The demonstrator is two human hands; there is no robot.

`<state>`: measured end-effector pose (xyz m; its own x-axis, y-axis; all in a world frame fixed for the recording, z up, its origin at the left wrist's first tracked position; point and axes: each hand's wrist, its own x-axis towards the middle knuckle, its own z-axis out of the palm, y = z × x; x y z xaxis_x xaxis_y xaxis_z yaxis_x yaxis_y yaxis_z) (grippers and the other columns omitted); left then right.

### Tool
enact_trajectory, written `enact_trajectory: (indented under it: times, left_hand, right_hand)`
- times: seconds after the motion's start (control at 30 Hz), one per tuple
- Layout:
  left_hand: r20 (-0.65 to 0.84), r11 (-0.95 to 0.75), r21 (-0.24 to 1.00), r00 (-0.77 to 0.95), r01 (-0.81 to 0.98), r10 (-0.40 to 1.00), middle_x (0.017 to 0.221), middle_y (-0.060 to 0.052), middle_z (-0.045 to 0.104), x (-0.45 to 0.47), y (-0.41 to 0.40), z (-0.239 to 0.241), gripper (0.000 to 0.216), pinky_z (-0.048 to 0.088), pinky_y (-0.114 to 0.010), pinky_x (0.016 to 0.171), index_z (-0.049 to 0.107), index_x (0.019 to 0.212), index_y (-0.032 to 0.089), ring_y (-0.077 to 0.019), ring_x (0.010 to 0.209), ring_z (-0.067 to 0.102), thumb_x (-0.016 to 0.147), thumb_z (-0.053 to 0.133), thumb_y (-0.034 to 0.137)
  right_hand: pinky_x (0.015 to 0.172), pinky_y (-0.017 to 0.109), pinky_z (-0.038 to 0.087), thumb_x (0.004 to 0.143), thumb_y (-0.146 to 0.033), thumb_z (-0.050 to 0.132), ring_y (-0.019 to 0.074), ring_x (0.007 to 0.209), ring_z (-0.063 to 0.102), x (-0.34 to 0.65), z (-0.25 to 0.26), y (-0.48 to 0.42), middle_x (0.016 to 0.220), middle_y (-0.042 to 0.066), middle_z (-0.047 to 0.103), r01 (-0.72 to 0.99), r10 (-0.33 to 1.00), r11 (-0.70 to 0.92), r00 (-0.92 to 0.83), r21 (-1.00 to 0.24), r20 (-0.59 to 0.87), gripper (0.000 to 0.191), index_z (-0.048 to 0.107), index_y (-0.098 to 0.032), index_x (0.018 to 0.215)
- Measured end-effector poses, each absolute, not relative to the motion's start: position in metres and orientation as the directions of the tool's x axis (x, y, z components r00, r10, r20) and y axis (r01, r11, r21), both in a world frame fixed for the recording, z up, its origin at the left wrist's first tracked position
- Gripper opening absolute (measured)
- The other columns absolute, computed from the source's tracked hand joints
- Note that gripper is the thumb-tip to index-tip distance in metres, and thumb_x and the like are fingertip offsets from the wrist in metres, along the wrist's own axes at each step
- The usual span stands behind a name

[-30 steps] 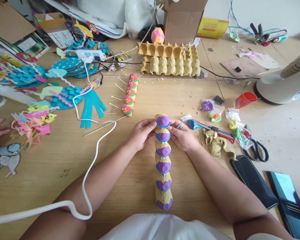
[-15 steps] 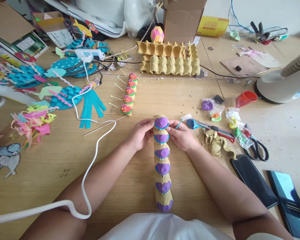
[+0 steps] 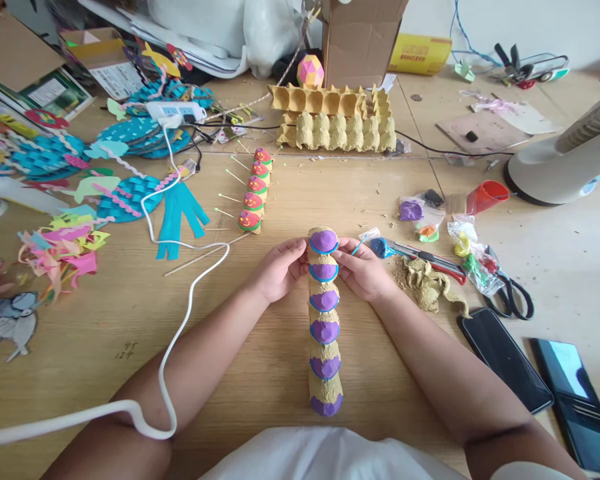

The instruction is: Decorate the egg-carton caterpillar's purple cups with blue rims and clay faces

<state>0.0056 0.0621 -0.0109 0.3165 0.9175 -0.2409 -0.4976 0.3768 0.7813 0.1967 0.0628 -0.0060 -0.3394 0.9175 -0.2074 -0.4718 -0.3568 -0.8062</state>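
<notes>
Carton-pulp strip (image 3: 324, 332), judged light, stiffish but crushable, has its far end held between left hand (image 3: 283, 269) and right hand (image 3: 359, 270), best gripped by side edges.

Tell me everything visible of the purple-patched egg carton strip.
The egg carton strip is one row of six tan humps, rough like pulp. Each bears a purple, claylike patch; blue edging shows on all but the nearest. Over the table, it runs from near the shirt to the left hand and right hand, which touch opposite sides of its far end. Any lift there is unclear.
</notes>
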Motion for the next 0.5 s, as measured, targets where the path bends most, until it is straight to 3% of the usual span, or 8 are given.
enact_trajectory:
  times: [0.2, 0.37, 0.5]
  left_hand:
    - [-0.229, 0.346, 0.801, 0.284, -0.488, 0.931, 0.092, -0.005, 0.077, 0.0084, 0.0597, -0.0106, 0.036, 0.053, -0.028, 0.069, 0.078, 0.092, 0.021, -0.0169, 0.079, 0.068, 0.073, 0.091, 0.048]
    - [-0.225, 0.341, 0.810, 0.284, -0.478, 0.932, 0.096, -0.005, 0.077, 0.0083, 0.0588, -0.0110, 0.036, 0.055, -0.028, 0.072, 0.079, 0.093, 0.021, -0.0174, 0.082, 0.068, 0.074, 0.090, 0.049]
    - [-0.229, 0.347, 0.806, 0.289, -0.479, 0.930, 0.094, -0.005, 0.077, 0.0092, 0.0582, -0.0095, 0.036, 0.056, -0.028, 0.071, 0.079, 0.093, 0.021, -0.0170, 0.081, 0.068, 0.073, 0.091, 0.049]
  right_hand:
    - [0.063, 0.024, 0.048, 0.066, -0.040, 0.093, 0.0098, 0.061, 0.053, 0.1976, -0.0043, 0.0613, 0.064, -0.006, 0.059, -0.477, 0.913, -0.368, -0.346, -0.798, -0.214, 0.035, 0.075, -0.022, 0.090]
    - [0.063, 0.024, 0.046, 0.063, -0.047, 0.096, 0.0093, 0.062, 0.052, 0.1951, -0.0064, 0.0612, 0.066, -0.005, 0.061, -0.488, 0.920, -0.356, -0.333, -0.797, -0.208, 0.042, 0.074, -0.021, 0.087]
    - [0.060, 0.024, 0.041, 0.065, -0.050, 0.095, 0.0093, 0.059, 0.045, 0.1938, -0.0069, 0.0617, 0.062, -0.007, 0.053, -0.470, 0.927, -0.331, -0.325, -0.818, -0.189, 0.041, 0.071, -0.021, 0.083]
